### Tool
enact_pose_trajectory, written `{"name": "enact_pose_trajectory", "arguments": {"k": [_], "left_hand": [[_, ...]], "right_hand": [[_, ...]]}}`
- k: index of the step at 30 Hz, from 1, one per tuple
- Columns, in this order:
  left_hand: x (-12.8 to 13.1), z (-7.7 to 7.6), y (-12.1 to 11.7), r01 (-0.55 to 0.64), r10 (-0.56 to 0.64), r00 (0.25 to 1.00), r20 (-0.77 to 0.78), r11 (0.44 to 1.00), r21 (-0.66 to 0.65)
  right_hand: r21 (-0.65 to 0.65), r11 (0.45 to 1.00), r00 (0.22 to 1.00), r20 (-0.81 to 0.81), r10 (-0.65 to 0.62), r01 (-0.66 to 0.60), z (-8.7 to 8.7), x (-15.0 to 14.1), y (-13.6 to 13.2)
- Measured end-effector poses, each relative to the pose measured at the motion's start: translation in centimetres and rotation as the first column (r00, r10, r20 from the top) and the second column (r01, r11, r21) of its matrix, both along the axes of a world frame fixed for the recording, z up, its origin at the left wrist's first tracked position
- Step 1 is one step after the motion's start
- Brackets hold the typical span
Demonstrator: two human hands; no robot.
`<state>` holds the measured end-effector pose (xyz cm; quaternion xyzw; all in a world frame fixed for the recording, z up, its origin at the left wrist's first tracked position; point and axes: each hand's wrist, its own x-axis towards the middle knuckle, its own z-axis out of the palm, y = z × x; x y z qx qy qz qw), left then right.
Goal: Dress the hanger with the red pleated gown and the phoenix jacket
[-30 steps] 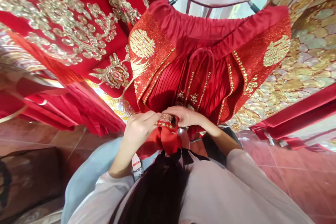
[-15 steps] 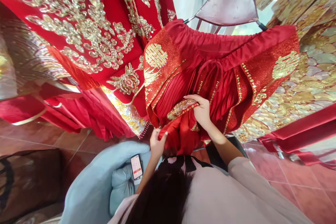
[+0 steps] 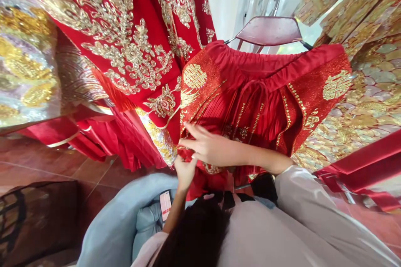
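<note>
A red pleated skirt (image 3: 216, 108) with gold embroidery, beaded trim and a drawstring waist hangs from a hanger (image 3: 269, 31). At its lower left edge my left hand (image 3: 184, 172) is closed, pinching the red cloth between thumb and fingers. My right hand (image 3: 209, 147) lies across the skirt's front with its fingers stretched out to the left, close above my left hand. The fingertips are near the skirt's left panel; whether they press on it I cannot tell. My right forearm hides part of the lower pleats.
A red garment with silver-gold beading (image 3: 138, 58) hangs to the left, and a gold sequinned garment (image 3: 369, 91) to the right. Below on the left stands a light blue armchair (image 3: 109, 217) with a phone (image 3: 165, 205) on it. A dark brown bag-like object (image 3: 46, 217) sits at the lower left.
My right hand has let go of the cloth fold at the skirt's middle and moved left beside my left hand. The lifted fold has dropped. My left hand still pinches the edge.
</note>
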<state>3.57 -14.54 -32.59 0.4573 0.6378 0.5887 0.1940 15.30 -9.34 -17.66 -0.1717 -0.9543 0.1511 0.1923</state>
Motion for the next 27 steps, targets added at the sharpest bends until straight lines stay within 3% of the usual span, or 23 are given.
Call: {"name": "enact_pose_trajectory", "arguments": {"k": [1, 3, 5, 7, 11, 15, 17, 21, 24, 27], "left_hand": [[-1.3, 0.1, -0.3, -0.073, 0.073, 0.997, 0.028, 0.997, 0.003], [-4.0, 0.9, -0.9, -0.251, 0.25, 0.966, 0.065, 0.968, 0.016], [-6.5, 2.7, -1.4, -0.439, 0.434, 0.898, 0.079, 0.894, 0.083], [-8.2, 5.5, -1.7, -0.552, 0.552, 0.831, 0.07, 0.803, 0.222], [-8.1, 12.2, -0.9, -0.529, 0.611, 0.791, 0.038, 0.65, 0.545], [-5.7, 18.8, 3.3, -0.359, 0.655, 0.755, -0.022, 0.442, 0.822], [-4.7, 21.8, 7.1, -0.245, 0.661, 0.739, -0.133, 0.447, 0.86], [-4.0, 25.8, 15.9, -0.089, 0.456, 0.742, -0.491, 0.793, 0.603], [-3.8, 26.6, 21.1, 0.036, 0.23, 0.782, -0.579, 0.911, 0.411], [-3.1, 25.7, 23.4, 0.171, 0.04, 0.819, -0.572, 0.935, 0.31]], "right_hand": [[0.082, 0.996, 0.998, -0.054, -0.026, 0.03, 1.5, 0.4, 1.0], [0.217, 0.952, 0.96, -0.226, -0.166, 0.215, 4.8, 1.0, 3.9], [0.313, 0.871, 0.896, -0.362, -0.259, 0.378, 7.6, 1.4, 7.6], [0.389, 0.818, 0.885, -0.369, -0.284, 0.425, 9.5, 1.7, 11.1], [0.442, 0.816, 0.928, -0.189, -0.322, 0.373, 10.6, 2.7, 14.5], [0.432, 0.829, 0.934, -0.123, -0.336, 0.355, 11.1, 3.3, 13.5], [0.423, 0.838, 0.937, -0.11, -0.331, 0.346, 11.4, 3.4, 13.0], [0.4, 0.856, 0.943, -0.072, -0.326, 0.327, 11.8, 3.1, 13.4], [0.406, 0.852, 0.94, -0.057, -0.336, 0.329, 11.9, 2.7, 13.9], [0.446, 0.83, 0.934, -0.049, -0.353, 0.336, 12.1, 2.3, 13.5]]}}
